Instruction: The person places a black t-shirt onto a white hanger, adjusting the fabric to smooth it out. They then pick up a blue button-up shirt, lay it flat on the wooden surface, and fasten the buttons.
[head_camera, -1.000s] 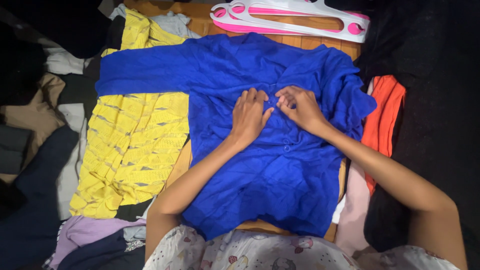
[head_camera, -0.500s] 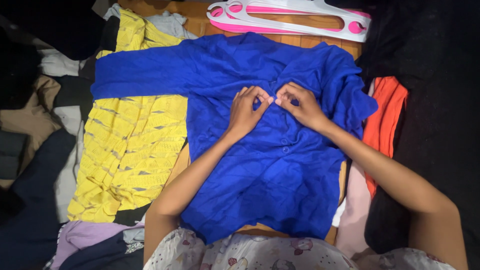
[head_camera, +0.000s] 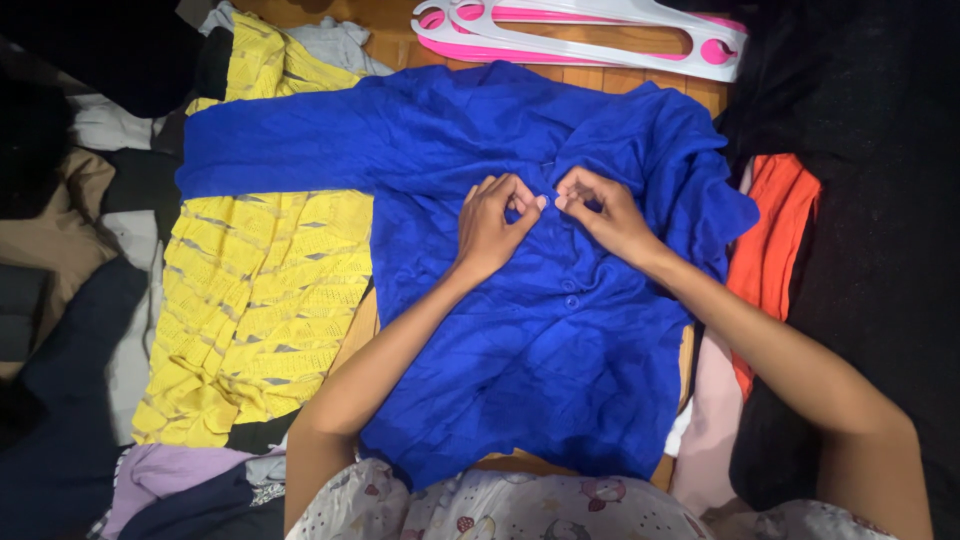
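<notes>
A bright blue buttoned cardigan (head_camera: 520, 360) lies spread flat in front of me, one sleeve stretched out to the left. My left hand (head_camera: 493, 225) and my right hand (head_camera: 600, 212) meet at the middle of its chest, fingertips pinching the fabric of the front placket. Two blue buttons show just below the hands. Both forearms rest across the lower part of the garment.
A yellow knitted garment (head_camera: 255, 300) lies to the left, partly under the blue sleeve. Pink and white plastic hangers (head_camera: 590, 30) lie at the top on a wooden surface. An orange cloth (head_camera: 775, 225) and dark clothes sit to the right; more dark, beige and lilac clothes pile at the left.
Both hands have slid a little up the cardigan's front and drawn closer, fingertips now pinching together at the placket. The cardigan itself stays put.
</notes>
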